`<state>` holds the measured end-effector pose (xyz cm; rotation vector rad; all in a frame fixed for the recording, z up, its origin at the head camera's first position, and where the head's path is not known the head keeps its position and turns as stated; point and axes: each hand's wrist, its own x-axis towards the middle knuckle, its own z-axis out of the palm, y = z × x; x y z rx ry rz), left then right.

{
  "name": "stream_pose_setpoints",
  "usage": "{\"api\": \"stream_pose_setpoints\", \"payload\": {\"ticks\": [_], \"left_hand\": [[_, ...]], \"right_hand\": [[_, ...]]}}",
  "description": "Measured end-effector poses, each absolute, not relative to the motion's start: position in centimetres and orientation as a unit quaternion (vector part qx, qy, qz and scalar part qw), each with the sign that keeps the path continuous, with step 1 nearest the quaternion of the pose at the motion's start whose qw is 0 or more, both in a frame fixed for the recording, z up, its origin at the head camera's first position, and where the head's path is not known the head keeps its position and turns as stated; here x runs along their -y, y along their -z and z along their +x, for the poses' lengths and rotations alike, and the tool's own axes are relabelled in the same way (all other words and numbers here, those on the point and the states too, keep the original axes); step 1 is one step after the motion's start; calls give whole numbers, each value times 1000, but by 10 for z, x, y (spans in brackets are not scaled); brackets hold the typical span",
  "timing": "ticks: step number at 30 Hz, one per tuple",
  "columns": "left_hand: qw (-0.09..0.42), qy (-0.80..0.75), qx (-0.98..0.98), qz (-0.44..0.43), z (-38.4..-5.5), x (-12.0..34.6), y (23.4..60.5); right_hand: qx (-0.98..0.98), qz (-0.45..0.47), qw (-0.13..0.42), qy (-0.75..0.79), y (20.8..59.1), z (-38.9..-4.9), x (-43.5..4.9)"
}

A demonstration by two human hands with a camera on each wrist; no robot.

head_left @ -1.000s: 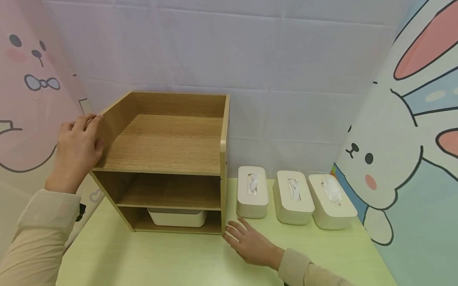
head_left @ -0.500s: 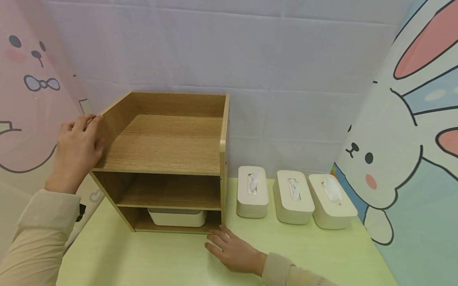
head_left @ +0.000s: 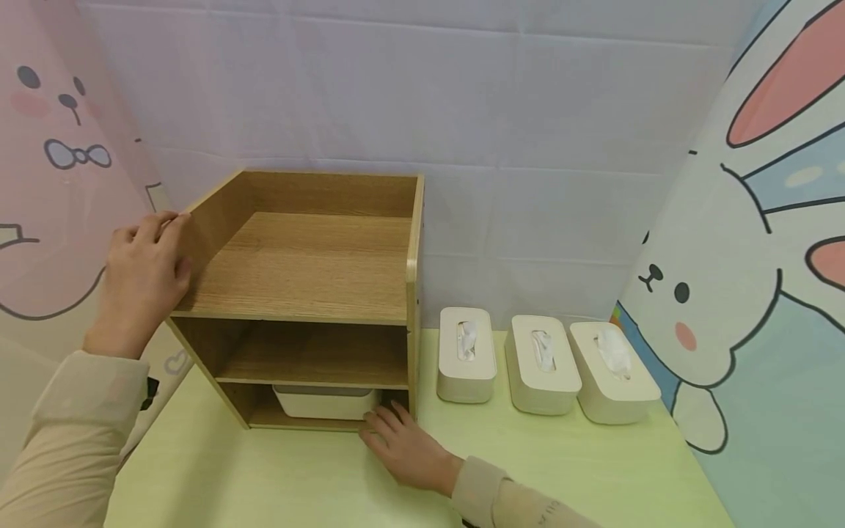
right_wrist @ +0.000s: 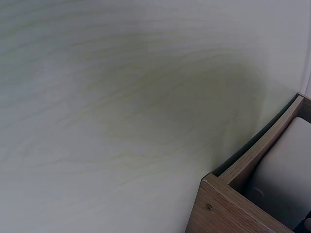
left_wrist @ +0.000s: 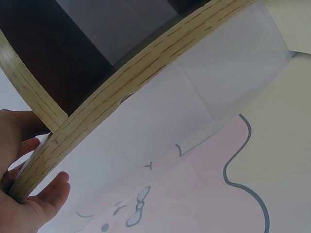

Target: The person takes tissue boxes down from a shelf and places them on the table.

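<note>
A wooden desktop shelf (head_left: 323, 257) with an open top tray and two compartments below stands on the table. My left hand (head_left: 141, 271) grips the upper edge of its left side panel; in the left wrist view the thumb and fingers lie on opposite faces of the panel (left_wrist: 92, 109). In the bottom compartment sits a white box (head_left: 323, 405) with a grey top, partly hidden by the middle board. My right hand (head_left: 412, 451) reaches to that compartment's front right opening, fingers extended beside the box's right end. Only a sliver of this hand shows in the right wrist view.
Three white tissue boxes, a left one (head_left: 455, 381), a middle one (head_left: 544, 396) and a right one (head_left: 617, 407), stand to the right of the shelf on the pale green table (head_left: 561, 469). A white cloth backdrop (head_left: 528, 110) hangs close behind.
My right hand has moved left from beside the shelf's lower right corner to the bottom compartment's opening, near the white box. The left hand and the shelf stay still.
</note>
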<state>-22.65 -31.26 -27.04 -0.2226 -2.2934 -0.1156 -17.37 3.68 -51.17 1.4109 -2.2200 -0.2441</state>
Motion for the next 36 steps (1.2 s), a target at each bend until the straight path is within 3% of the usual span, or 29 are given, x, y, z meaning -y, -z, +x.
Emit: {"api": "stream_pose_setpoints", "payload": {"ticks": [15, 23, 36], "left_hand": [[414, 49, 904, -97, -225, 311, 270], [417, 47, 902, -98, -226, 313, 271], [415, 43, 903, -100, -225, 311, 270]], "right_hand": [[847, 457, 259, 87, 506, -195, -11], [882, 432, 165, 87, 504, -205, 6], [917, 394, 61, 35, 507, -213, 20]]}}
